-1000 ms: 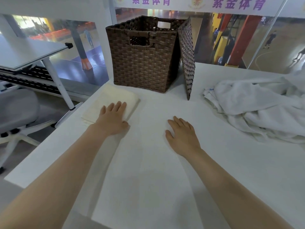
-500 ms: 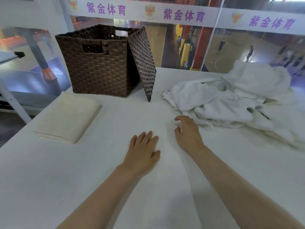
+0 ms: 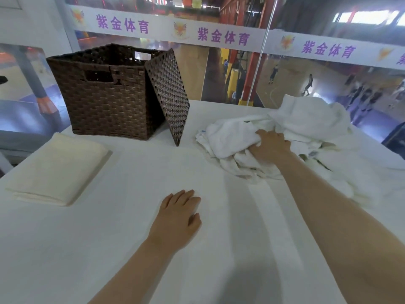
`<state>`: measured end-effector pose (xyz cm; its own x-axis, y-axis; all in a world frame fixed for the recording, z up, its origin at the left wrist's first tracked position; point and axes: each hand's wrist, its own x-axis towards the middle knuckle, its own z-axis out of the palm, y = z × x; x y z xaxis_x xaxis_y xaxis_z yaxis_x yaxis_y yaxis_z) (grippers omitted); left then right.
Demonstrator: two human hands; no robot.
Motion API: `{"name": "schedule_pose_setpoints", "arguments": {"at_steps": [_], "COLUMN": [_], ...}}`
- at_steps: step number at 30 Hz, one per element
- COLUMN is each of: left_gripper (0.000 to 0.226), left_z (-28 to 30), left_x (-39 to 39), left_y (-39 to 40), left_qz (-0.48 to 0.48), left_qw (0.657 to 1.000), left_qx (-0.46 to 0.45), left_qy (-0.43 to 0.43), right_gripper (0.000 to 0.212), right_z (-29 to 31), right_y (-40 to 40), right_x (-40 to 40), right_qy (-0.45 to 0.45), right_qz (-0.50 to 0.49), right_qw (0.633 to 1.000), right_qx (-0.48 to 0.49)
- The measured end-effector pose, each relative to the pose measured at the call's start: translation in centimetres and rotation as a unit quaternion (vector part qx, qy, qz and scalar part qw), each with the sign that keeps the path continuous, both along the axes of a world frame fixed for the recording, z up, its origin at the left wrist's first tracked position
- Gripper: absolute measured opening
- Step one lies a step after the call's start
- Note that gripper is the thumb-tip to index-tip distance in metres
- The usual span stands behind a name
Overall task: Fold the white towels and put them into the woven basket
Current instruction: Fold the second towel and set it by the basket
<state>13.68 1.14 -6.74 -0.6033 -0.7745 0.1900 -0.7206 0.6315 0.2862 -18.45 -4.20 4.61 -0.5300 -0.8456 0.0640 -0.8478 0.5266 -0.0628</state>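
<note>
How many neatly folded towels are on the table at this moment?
1: the cream folded towel lies on the white table, left front of the brown woven basket. The basket's inside is hidden.

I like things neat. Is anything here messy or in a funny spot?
Yes. The towel pile lies crumpled where the right hand grips it. The basket's lid is off, leaning against the basket. The folded towel lies neat.

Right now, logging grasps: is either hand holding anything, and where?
The right hand grips the towel pile at its near-left bunched folds; the left hand holds nothing.
</note>
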Motion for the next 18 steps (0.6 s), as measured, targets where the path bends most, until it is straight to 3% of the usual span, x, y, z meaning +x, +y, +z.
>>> {"name": "schedule_pose_setpoints", "arguments": {"at_steps": [2,5,11,14,16,18], "left_gripper": [0.049,0.048,0.051,0.061,0.051,0.039], "left_z": [0.1,0.3,0.8,1.4,2.4,3.8], "left_x": [-0.2,-0.1,0.1,0.6,1.0,0.9], "left_y": [0.0,-0.3,-0.4,-0.5,-0.4,-0.1], "left_qz": [0.004,0.004,0.004,0.016,0.044,0.065], "left_qw": [1.0,0.999,0.999,0.987,0.945,0.857], "left_qx": [0.006,0.02,0.026,0.104,0.222,0.376], "left_qy": [0.015,0.027,0.038,0.122,0.235,0.346], "right_gripper": [0.044,0.041,0.033,0.034,0.033,0.032], "right_z": [1.3,2.7,6.3,8.6,9.4,8.9], "right_y": [-1.0,-1.8,1.4,4.6,7.2,9.7], "right_x": [0.1,0.4,3.9,6.9,9.0,11.0], "right_qy": [-0.041,-0.151,-0.242,-0.294,-0.318,-0.339], "right_qz": [-0.013,-0.023,0.067,0.105,0.161,0.233], "right_qw": [0.999,0.984,0.91,0.863,0.839,0.829], "right_qx": [-0.003,-0.09,-0.331,-0.396,-0.411,-0.38]}}
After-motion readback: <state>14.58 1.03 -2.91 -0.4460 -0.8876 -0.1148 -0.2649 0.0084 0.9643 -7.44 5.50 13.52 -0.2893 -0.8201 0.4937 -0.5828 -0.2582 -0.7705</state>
